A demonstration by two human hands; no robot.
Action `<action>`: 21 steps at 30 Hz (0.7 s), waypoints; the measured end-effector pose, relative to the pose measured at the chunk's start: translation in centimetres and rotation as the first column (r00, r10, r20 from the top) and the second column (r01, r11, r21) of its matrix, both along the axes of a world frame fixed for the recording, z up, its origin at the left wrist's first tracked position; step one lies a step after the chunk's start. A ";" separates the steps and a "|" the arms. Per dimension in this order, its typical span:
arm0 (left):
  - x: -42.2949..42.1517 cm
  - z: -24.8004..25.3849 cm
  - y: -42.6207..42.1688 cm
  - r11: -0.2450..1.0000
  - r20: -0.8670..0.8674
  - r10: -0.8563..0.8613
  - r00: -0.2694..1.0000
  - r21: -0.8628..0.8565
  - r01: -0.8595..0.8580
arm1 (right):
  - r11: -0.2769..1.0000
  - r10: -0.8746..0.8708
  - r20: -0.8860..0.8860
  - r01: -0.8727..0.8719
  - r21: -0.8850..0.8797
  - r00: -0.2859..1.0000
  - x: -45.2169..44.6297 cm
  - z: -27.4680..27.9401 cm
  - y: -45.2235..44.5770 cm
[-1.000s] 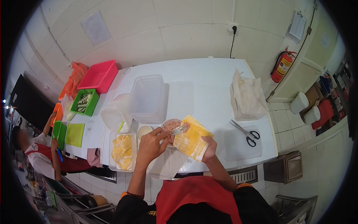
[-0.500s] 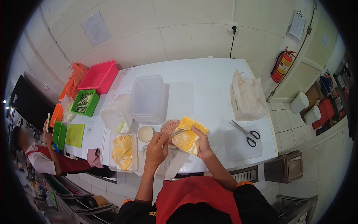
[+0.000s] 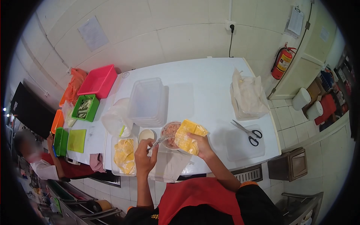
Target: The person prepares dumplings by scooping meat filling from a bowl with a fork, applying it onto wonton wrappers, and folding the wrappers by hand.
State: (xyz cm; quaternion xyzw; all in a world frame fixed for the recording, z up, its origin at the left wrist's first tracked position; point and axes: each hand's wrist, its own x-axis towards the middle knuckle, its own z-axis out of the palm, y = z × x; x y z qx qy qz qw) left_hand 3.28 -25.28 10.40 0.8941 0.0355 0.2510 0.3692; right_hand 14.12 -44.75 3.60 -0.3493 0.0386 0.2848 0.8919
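Note:
My right hand [image 3: 202, 145] grips floury yellow dough wrappers [image 3: 188, 135], thumb on top, over the right side of a bowl of pink minced filling [image 3: 171, 129]. Between the fingers of my left hand [image 3: 145, 154] is a slim metal utensil [image 3: 160, 140]; its tip points at the bowl, and I cannot tell whether it is a spoon or a spreader. A small pale bowl [image 3: 146, 135] stands just behind that hand. To its left, more yellow wrappers [image 3: 124, 155] are piled in a clear tray [image 3: 115, 169]. A pale cloth [image 3: 168, 165] lies below the hands.
Stacked clear containers [image 3: 147, 101] stand behind the bowls. At right are scissors [image 3: 247, 132] on a clear lid [image 3: 240, 150] and a cloth-lined container [image 3: 247, 97]. Green crates [image 3: 92, 112] and a pink crate [image 3: 98, 80] sit at left, where another person [image 3: 45, 165] works.
My left hand has drawn back left and down from the wrappers, taking the metal utensil off them. My right hand still holds the wrappers, slightly lower. The view has shifted a little.

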 end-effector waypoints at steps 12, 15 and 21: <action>5.1 -1.5 -1.8 0.880 -0.033 -0.278 0.960 -0.410 0.240 | 0.939 0.255 -0.018 -0.244 0.242 0.967 -2.8 1.0 0.4; 5.1 -2.2 -1.6 0.846 -0.027 -0.286 0.958 -0.476 0.239 | 0.942 0.260 -0.025 -0.248 0.228 0.965 -2.9 1.9 0.4; 3.7 1.0 -0.9 0.908 -0.037 -0.337 0.941 -0.277 0.314 | 0.924 0.283 -0.101 -0.243 0.296 0.954 -2.6 3.2 -0.3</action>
